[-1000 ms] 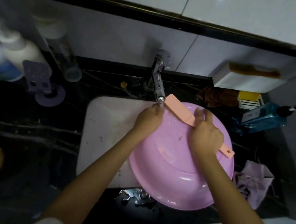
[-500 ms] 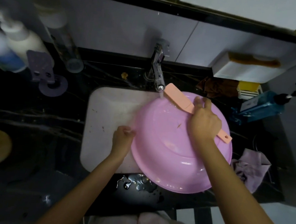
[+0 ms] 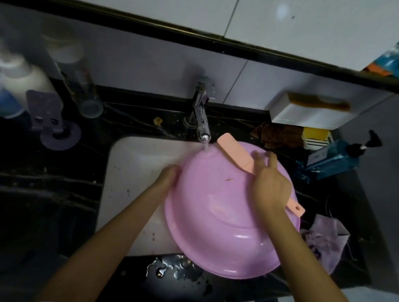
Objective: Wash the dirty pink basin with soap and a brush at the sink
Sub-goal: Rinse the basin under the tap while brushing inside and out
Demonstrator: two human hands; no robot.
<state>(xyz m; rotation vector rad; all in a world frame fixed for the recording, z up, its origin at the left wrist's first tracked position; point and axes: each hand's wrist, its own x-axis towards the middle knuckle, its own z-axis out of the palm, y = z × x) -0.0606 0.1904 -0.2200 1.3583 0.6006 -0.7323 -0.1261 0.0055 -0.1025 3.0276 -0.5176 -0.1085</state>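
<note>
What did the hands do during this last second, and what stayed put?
The left hand moved from the far rim of the round pink plastic basin, beside the metal tap, to the basin's left rim, which it now holds. The right hand kept holding the flat peach-pink plastic brush at the basin's far right side. The basin stayed over the white sink.

The left hand (image 3: 166, 180) has moved from the tap (image 3: 201, 119) to the rim of the basin (image 3: 223, 226).
</note>
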